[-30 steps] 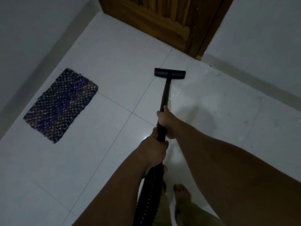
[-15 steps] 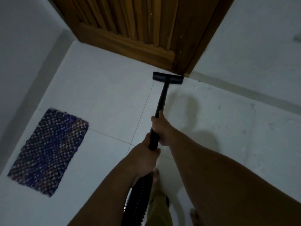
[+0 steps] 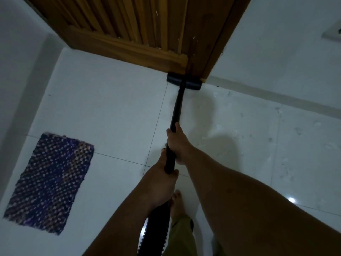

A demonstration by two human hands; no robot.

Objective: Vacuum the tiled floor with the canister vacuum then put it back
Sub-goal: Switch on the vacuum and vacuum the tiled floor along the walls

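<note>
Black vacuum wand [image 3: 177, 108] in both hands, nozzle [image 3: 183, 83] against wooden door [image 3: 140, 34]

No readable text anywhere in view.

No lettering, brand mark, number or sign can be made out on any surface; the light is dim, and the things that do show bear only plain colour, grain or weave.

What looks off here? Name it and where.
The floor tiles right of the wand are strewn with pale flecks and smudges, unlike the clean tiles by the woven mat. The wooden door has chipped pale spots near its bottom right corner, just above the floor head.
</note>
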